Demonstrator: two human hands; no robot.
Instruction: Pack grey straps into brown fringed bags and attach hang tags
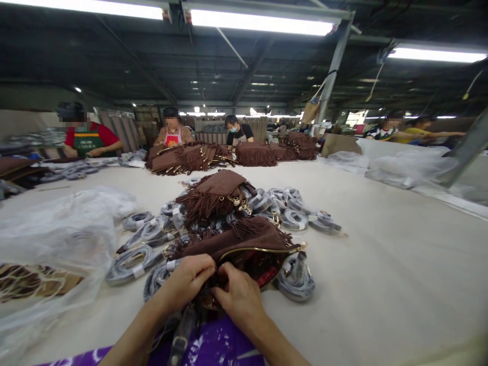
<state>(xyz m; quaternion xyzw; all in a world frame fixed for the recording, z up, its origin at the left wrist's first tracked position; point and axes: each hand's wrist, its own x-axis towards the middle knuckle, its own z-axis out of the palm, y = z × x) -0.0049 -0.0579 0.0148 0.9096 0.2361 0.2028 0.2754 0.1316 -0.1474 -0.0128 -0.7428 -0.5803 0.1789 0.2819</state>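
Note:
A brown fringed handbag [232,240] lies in front of me with its gold zipper undone, showing a reddish lining. My left hand [194,277] pinches the bag's near left edge, fingers closed. Close beside it, my right hand [240,295] has its fingers curled at the mouth of the bag; the fingertips are partly hidden. Below the hands hangs a dark strap with a buckle [180,341], over shiny purple fabric [219,343]. Coiled, wrapped straps [131,263] surround the bag, and another fringed bag [217,190] rests on the heap behind it.
Clear plastic sheeting [91,218] covers the table's left side, with netting underneath. Brown fringed bags are piled [183,157] along the far edge of the white table [381,269]. Several co-workers sit or stand beyond. More plastic [412,165] lies at the far right, near a metal post.

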